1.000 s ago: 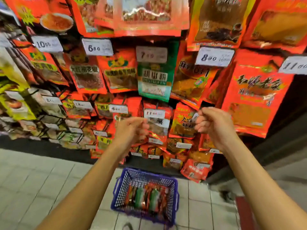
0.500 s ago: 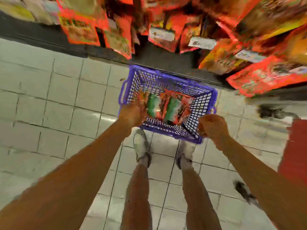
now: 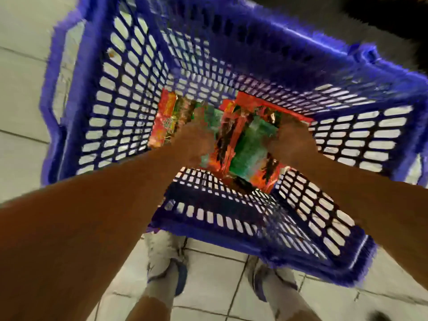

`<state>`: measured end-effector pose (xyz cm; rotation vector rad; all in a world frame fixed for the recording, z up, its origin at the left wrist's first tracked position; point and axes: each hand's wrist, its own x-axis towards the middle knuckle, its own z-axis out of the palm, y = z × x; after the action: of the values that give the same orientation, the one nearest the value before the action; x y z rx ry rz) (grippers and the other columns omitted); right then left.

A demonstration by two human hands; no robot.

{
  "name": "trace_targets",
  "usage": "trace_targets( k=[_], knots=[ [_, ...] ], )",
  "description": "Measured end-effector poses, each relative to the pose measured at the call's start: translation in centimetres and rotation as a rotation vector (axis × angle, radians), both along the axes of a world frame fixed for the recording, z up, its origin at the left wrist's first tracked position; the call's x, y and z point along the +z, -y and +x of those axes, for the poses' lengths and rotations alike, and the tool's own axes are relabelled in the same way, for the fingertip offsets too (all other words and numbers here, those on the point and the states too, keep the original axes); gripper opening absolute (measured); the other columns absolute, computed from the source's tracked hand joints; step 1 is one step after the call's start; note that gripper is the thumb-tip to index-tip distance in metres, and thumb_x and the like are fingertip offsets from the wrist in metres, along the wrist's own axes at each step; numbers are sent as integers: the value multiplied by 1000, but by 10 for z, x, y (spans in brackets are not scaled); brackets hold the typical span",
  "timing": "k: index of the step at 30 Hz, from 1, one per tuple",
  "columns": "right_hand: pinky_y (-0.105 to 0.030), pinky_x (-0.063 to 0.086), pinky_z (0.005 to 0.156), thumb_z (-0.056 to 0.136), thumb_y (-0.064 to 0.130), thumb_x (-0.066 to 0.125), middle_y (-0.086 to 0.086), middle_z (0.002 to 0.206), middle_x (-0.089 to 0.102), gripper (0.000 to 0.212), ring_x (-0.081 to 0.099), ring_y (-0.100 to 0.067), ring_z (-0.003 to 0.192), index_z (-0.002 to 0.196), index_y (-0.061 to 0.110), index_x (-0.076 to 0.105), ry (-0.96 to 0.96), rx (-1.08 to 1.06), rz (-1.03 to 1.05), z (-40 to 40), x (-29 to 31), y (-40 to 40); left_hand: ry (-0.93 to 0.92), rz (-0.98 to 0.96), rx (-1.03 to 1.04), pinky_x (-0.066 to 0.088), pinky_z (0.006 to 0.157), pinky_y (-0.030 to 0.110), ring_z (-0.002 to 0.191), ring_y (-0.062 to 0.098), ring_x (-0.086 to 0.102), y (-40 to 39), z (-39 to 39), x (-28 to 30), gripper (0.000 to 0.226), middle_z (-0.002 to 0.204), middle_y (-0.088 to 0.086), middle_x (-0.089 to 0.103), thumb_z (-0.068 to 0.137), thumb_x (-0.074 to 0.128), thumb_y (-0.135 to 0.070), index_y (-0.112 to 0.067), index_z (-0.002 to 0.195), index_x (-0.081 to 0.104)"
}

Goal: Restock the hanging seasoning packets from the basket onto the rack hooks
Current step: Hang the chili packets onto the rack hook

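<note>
My left hand was down inside the basket, low on the seasoning packets that lay on its floor. The frame was smeared by motion, so I could not tell whether that grip was clenched, released, or grasping a packet; the fingers blurred into the red and green wrappers. My right hand was also inside the basket, at the far-right side of the same pile, touching or just over the packets. Its grip was equally unreadable to me.

The packets sat between the two hands and under them: green-centred ones in the middle of the basket floor, and a red and orange one against the basket's left wall, just beside my left hand. They lay flat or slightly overlapping; I could not count them.

The basket itself was blue plastic with a lattice of slots in every wall, and it stood on a pale tiled floor. My forearms crossed over the basket's near rim. Just outside that near rim, my two shoes stood on the tiles, white with blue at the sides, close against the basket's near wall.
</note>
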<state>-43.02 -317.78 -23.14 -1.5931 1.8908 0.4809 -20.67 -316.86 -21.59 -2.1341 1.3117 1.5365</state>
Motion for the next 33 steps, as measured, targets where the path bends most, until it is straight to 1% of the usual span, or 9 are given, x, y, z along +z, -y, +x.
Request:
trace_targets(
  k=[4, 9, 12, 14, 18, 20, 23, 29, 33],
  knots=[
    [-45, 54, 85, 84, 62, 66, -18, 114, 68, 62, 66, -40, 106, 122, 13, 58, -28, 87, -72, -5, -9, -1, 84, -28, -140, 62, 64, 35, 64, 32, 70, 18, -10, -24, 41, 107, 20, 65, 103, 37, -53, -28, 131, 54],
    [-35, 50, 74, 85, 62, 66, -12, 106, 72, 53, 66, -34, 93, 124, 27, 63, 21, -13, 49, -15, 22, -11, 170, -20, -202, 48, 96, 43, 116, 43, 60, 13, 4, -10, 60, 129, 21, 63, 100, 30, -61, -21, 136, 55],
    [-17, 34, 52, 91, 41, 70, -1, 85, 67, 41, 46, -8, 59, 125, 20, 61, 178, -20, 10, -11, 46, -26, 178, -81, 29, 52, 84, 37, 98, 33, 69, -12, 16, 11, 43, 103, 13, 74, 94, 54, -50, -12, 100, 73],
    [-6, 21, 45, 90, 31, 73, 16, 71, 47, 39, 34, 6, 56, 123, 18, 57, 214, -35, -25, -2, 60, -35, 152, -97, 169, 48, 77, 30, 87, 27, 68, -30, 17, 27, 21, 90, 7, 74, 90, 64, -32, -14, 79, 68],
    [-17, 37, 48, 90, 28, 70, 11, 71, 51, 42, 53, -15, 57, 124, 21, 48, 251, 4, -103, 27, 93, -42, -55, -71, 484, 57, 68, 29, 85, 19, 70, -52, 8, 64, 21, 88, -7, 72, 81, 71, -7, -26, 88, 67],
    [-28, 46, 59, 90, 28, 66, -5, 89, 65, 44, 65, -31, 72, 127, 22, 43, 261, 127, -151, 47, 115, -46, -241, -63, 665, 62, 70, 31, 84, 20, 73, -53, -1, 90, 8, 89, -4, 76, 84, 75, -27, -28, 88, 68],
    [-34, 43, 60, 88, 33, 64, -13, 110, 62, 45, 65, -36, 88, 128, 20, 47, 271, 289, -196, 73, 150, -59, -410, -54, 802, 62, 83, 46, 88, 21, 75, -51, -13, 132, 47, 86, -2, 77, 65, 72, -68, -26, 87, 71],
    [-33, 52, 75, 91, 68, 47, 7, 118, 59, 46, 59, -16, 100, 120, 32, 58, 480, 181, -175, 69, 230, -68, -415, -151, 741, 61, 83, 52, 89, 26, 75, -55, 12, 205, 12, 92, 0, 79, 90, 68, -21, -28, 95, 76],
    [-29, 46, 78, 82, 73, 53, 8, 105, 67, 51, 61, -13, 95, 107, 30, 64, 509, -242, -248, 38, 287, -40, -520, -107, 701, 64, 69, 39, 86, 25, 76, -53, 28, 272, 17, 93, 2, 79, 96, 66, -11, -26, 96, 75]
  ],
)
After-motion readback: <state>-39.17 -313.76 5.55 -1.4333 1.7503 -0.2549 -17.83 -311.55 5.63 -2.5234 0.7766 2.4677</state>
